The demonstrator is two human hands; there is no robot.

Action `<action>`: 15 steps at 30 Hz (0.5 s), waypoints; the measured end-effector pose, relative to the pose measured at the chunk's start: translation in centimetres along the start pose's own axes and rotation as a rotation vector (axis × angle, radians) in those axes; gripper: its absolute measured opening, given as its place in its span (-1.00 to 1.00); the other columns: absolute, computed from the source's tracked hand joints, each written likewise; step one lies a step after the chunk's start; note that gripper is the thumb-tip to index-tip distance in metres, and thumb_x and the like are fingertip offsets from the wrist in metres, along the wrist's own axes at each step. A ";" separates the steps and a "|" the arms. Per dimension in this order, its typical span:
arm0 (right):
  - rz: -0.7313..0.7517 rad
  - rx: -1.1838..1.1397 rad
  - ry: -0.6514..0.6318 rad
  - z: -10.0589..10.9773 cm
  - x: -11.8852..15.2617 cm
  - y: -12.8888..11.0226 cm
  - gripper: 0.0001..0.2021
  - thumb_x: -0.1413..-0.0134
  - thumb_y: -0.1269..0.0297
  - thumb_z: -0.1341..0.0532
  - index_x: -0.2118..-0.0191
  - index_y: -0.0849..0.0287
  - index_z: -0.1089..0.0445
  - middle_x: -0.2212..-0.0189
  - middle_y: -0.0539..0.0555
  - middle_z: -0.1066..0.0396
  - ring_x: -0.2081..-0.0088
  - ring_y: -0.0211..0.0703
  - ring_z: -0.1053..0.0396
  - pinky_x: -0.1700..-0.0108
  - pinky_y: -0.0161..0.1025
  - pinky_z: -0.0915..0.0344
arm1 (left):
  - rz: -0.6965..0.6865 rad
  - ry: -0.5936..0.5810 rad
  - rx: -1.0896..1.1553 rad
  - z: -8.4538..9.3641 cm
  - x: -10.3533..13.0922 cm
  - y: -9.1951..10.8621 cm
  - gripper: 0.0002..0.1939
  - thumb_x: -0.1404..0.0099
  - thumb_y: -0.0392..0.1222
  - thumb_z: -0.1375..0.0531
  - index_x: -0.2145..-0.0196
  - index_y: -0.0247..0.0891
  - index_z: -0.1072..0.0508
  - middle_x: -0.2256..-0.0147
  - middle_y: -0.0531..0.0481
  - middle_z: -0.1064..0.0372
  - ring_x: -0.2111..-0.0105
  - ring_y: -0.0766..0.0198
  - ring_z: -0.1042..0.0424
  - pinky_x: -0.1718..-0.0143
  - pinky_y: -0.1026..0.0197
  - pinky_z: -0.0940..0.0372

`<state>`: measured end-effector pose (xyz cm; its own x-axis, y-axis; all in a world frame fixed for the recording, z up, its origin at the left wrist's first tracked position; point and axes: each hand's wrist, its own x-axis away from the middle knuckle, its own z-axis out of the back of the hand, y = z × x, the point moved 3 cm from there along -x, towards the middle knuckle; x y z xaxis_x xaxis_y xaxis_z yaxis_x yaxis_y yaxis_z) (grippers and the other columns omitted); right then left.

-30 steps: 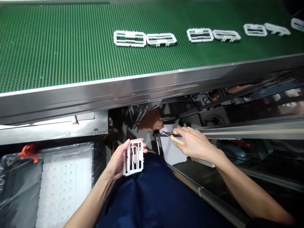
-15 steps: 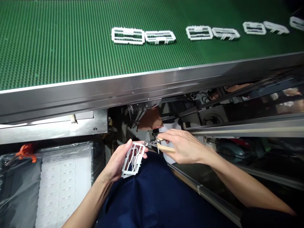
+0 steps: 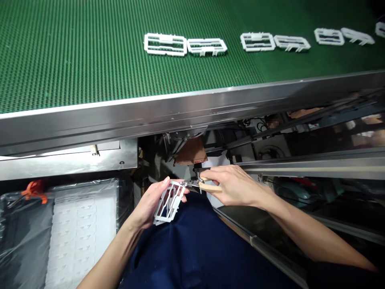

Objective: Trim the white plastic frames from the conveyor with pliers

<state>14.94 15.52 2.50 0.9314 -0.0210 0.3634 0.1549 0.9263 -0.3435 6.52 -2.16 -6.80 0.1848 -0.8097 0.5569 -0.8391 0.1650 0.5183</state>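
My left hand [image 3: 152,200] is closed around white plastic frames [image 3: 171,202], which look like two, one behind the other, tilted above my lap. With my right hand [image 3: 233,185] I grip a pair of nippers [image 3: 210,187] by its tan handles. The metal jaws of the nippers meet the upper right corner of the front frame, close to my left fingertips. Whether the jaws are closed on the plastic is too small to make out. More white frames [image 3: 165,45] lie in pairs along the green conveyor belt [image 3: 90,60] beyond my hands.
A metal rail [image 3: 168,108] edges the belt. Below left, a metal shelf [image 3: 129,154] carries a small pale fitting [image 3: 95,150]. Under it, a box lined with clear plastic [image 3: 106,224] holds rows of white parts, with an orange-handled tool [image 3: 34,192] beside them. Metal bars run at the right.
The nippers' handles have come closer together in my right hand. The frames on the belt appear slightly further right. My left hand keeps its hold almost in place.
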 end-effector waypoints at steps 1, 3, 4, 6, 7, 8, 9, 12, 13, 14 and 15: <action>-0.002 -0.011 0.000 0.0 -0.1 0.0 -0.93 -0.03 0.24 -0.14 0.40 0.10 -0.28 0.57 -0.08 -0.22 0.57 -0.32 -0.04 0.50 -0.31 0.14 | 0.005 0.002 0.013 0.0 0.0 0.0 -0.59 -0.31 0.01 -0.07 0.11 -0.40 -0.45 0.28 -0.23 -0.50 0.38 0.17 -0.47 0.47 0.33 -0.32; -0.012 -0.084 -0.015 -0.3 -0.3 0.2 -0.93 -0.02 0.27 -0.14 0.43 0.11 -0.27 0.59 -0.10 -0.19 0.57 -0.34 -0.02 0.50 -0.32 0.12 | 0.014 0.001 0.063 0.0 -0.1 0.0 -0.61 -0.31 0.00 -0.07 0.13 -0.38 -0.46 0.28 -0.22 -0.50 0.39 0.18 -0.47 0.48 0.32 -0.32; -0.024 -0.152 -0.027 -0.5 -0.5 0.4 -0.92 -0.03 0.26 -0.14 0.43 0.12 -0.28 0.59 -0.10 -0.19 0.57 -0.34 -0.03 0.49 -0.33 0.09 | 0.020 0.001 0.096 0.0 -0.1 0.0 -0.61 -0.31 0.00 -0.07 0.13 -0.37 -0.46 0.29 -0.21 -0.50 0.39 0.18 -0.48 0.48 0.32 -0.33; -0.076 -0.323 -0.033 -1.1 -0.8 0.9 -0.90 -0.05 0.23 -0.14 0.39 0.13 -0.30 0.56 -0.10 -0.23 0.53 -0.34 -0.09 0.45 -0.35 0.01 | 0.026 -0.001 0.164 -0.1 -0.1 0.2 -0.62 -0.31 -0.01 -0.06 0.14 -0.37 -0.47 0.29 -0.19 -0.50 0.38 0.18 -0.48 0.44 0.30 -0.36; -0.112 -0.401 -0.025 -1.5 -1.0 1.1 -0.88 -0.06 0.21 -0.14 0.36 0.14 -0.30 0.53 -0.09 -0.25 0.51 -0.34 -0.12 0.44 -0.36 -0.02 | 0.026 -0.003 0.190 -0.2 -0.2 0.3 -0.62 -0.32 -0.02 -0.06 0.13 -0.37 -0.47 0.29 -0.18 -0.49 0.37 0.18 -0.48 0.42 0.29 -0.37; -0.152 -0.463 -0.006 -1.7 -1.2 1.4 -0.85 -0.07 0.19 -0.13 0.35 0.15 -0.30 0.51 -0.08 -0.26 0.50 -0.34 -0.14 0.43 -0.36 -0.04 | 0.025 -0.004 0.208 -0.2 -0.2 0.4 -0.62 -0.32 -0.02 -0.06 0.12 -0.38 -0.46 0.29 -0.18 -0.49 0.36 0.18 -0.47 0.40 0.29 -0.37; -0.192 -0.505 0.021 -1.9 -1.4 1.6 -0.83 -0.07 0.16 -0.13 0.35 0.16 -0.30 0.50 -0.07 -0.27 0.49 -0.33 -0.15 0.43 -0.36 -0.05 | 0.025 -0.006 0.220 -0.2 -0.2 0.5 -0.61 -0.32 -0.03 -0.05 0.10 -0.38 -0.45 0.29 -0.18 -0.49 0.35 0.18 -0.47 0.39 0.29 -0.37; -0.261 -0.588 0.120 -2.2 -2.2 1.4 -0.80 -0.08 0.13 -0.13 0.33 0.17 -0.26 0.48 -0.06 -0.28 0.47 -0.32 -0.19 0.42 -0.35 -0.10 | 0.029 -0.022 0.221 -0.4 -0.4 0.5 -0.60 -0.34 -0.04 -0.04 0.03 -0.38 -0.41 0.28 -0.18 -0.48 0.35 0.18 -0.47 0.39 0.29 -0.38; -0.257 -0.621 0.152 -2.2 -2.5 0.9 -0.80 -0.07 0.13 -0.14 0.29 0.16 -0.25 0.44 -0.05 -0.30 0.44 -0.30 -0.23 0.39 -0.35 -0.13 | 0.028 -0.030 0.216 -0.5 -0.5 0.4 -0.59 -0.34 -0.04 -0.03 0.01 -0.36 -0.39 0.27 -0.19 -0.47 0.35 0.18 -0.47 0.40 0.29 -0.38; -0.236 -0.657 0.180 -2.2 -2.9 0.3 -0.78 -0.06 0.13 -0.16 0.26 0.16 -0.24 0.39 -0.04 -0.33 0.40 -0.29 -0.26 0.36 -0.34 -0.16 | 0.027 -0.039 0.212 -0.6 -0.6 0.2 -0.59 -0.34 -0.03 -0.02 0.00 -0.36 -0.38 0.27 -0.20 -0.47 0.35 0.18 -0.47 0.41 0.30 -0.37; -0.196 -0.696 0.194 -2.2 -3.4 -0.4 -0.77 -0.04 0.14 -0.18 0.23 0.15 -0.23 0.36 -0.03 -0.34 0.38 -0.28 -0.29 0.34 -0.34 -0.18 | 0.025 -0.047 0.207 -0.7 -0.6 0.1 -0.58 -0.34 -0.02 -0.02 0.01 -0.36 -0.38 0.30 -0.20 -0.48 0.38 0.19 -0.47 0.44 0.31 -0.37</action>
<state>12.46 14.39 -0.50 0.8969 -0.2865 0.3369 0.4363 0.4481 -0.7803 6.66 -1.25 -6.68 0.1427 -0.8331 0.5344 -0.9313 0.0698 0.3574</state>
